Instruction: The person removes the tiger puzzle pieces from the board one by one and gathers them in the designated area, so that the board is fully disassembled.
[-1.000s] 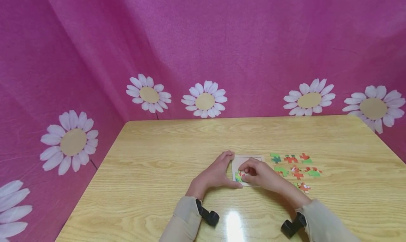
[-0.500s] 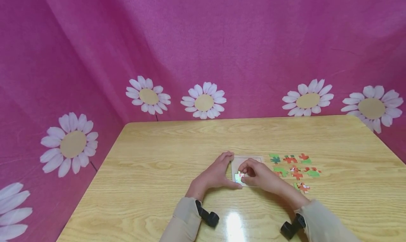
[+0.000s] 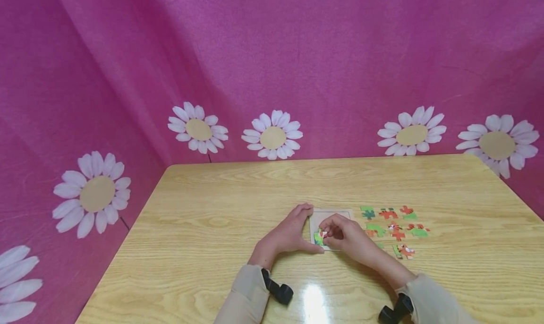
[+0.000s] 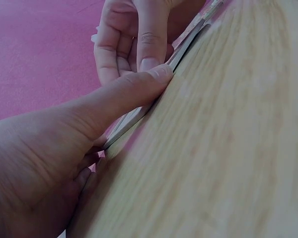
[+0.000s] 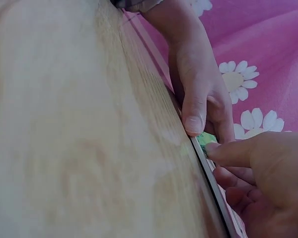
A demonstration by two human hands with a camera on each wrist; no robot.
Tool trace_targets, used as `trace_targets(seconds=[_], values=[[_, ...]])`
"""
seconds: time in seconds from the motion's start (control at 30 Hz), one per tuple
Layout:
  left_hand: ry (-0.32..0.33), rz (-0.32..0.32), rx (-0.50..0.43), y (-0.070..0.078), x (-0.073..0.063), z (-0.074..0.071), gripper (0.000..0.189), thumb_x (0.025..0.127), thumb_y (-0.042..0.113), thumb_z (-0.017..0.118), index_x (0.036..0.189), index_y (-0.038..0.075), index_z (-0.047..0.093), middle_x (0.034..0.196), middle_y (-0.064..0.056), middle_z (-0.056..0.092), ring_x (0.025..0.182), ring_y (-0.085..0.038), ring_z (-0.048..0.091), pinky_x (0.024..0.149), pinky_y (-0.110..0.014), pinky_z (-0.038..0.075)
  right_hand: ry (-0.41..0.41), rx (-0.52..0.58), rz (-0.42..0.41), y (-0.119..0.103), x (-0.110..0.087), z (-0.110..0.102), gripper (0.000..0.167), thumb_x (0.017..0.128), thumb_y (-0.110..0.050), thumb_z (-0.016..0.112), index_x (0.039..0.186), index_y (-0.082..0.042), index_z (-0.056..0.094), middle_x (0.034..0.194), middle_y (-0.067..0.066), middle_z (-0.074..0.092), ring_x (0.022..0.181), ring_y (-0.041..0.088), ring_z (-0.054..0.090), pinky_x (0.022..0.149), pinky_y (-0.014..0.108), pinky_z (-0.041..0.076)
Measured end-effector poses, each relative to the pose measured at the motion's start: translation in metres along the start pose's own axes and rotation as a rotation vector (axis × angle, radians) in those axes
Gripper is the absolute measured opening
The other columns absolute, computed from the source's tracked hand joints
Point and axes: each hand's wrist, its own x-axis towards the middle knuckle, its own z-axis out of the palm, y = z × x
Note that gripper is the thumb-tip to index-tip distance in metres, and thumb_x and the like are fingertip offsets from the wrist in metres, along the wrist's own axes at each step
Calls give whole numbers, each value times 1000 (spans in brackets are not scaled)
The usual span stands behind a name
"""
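A small pale puzzle board [image 3: 315,218] with a thin dark outline lies on the table between the hands. My left hand [image 3: 288,232] holds it along its left side, fingers at the far corner and thumb on the near edge. That thumb [image 4: 134,89] rests against the board's edge in the left wrist view. Over the near left corner, my right hand [image 3: 348,235] pinches a green, white and red jigsaw piece [image 3: 318,238] between thumb and fingers. Green on the piece [image 5: 204,140] shows between both thumbs in the right wrist view. The right hand covers much of the board.
Several loose jigsaw pieces lie in rough rows right of the board, among them a green one [image 3: 368,213], a red one [image 3: 388,214] and a red-and-white one [image 3: 406,251]. The wooden table [image 3: 204,229] meets a pink daisy-print curtain [image 3: 331,69] at the back.
The piece under the right fingers caught bright glare half a second ago and now shows its colours again. The right forearm has shifted slightly, uncovering a bit of green beside it. The left hand stays put.
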Motion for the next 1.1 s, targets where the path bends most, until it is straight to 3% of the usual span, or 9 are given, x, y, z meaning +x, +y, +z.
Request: trace_targets(seconds=[0.27,0.8,1.1], values=[[0,-2,12,-1,1,1,104,72,49,83,152,7,31,161,-4,27,150,-19,26,121,-37,31,34,-17,-8,-3,-2,2,22,84,2,71,104,-5,64,86,2,62,72,-3,51,61,16,46],[-5,-8,-16,0,-1,0,104,72,47,84,153,7,31,161,-4,26,150,-20,26,121,-39,31,52,138,47,-2,-4,-1,22,85,-1,71,106,-6,68,89,8,66,76,0,56,64,16,49],[-13,-21,-2,0,0,0,104,73,49,83,153,9,30,162,-2,25,151,-18,24,122,-37,29,88,158,77,3,-4,0,22,85,1,71,106,-5,69,89,10,68,76,-1,58,65,16,51]])
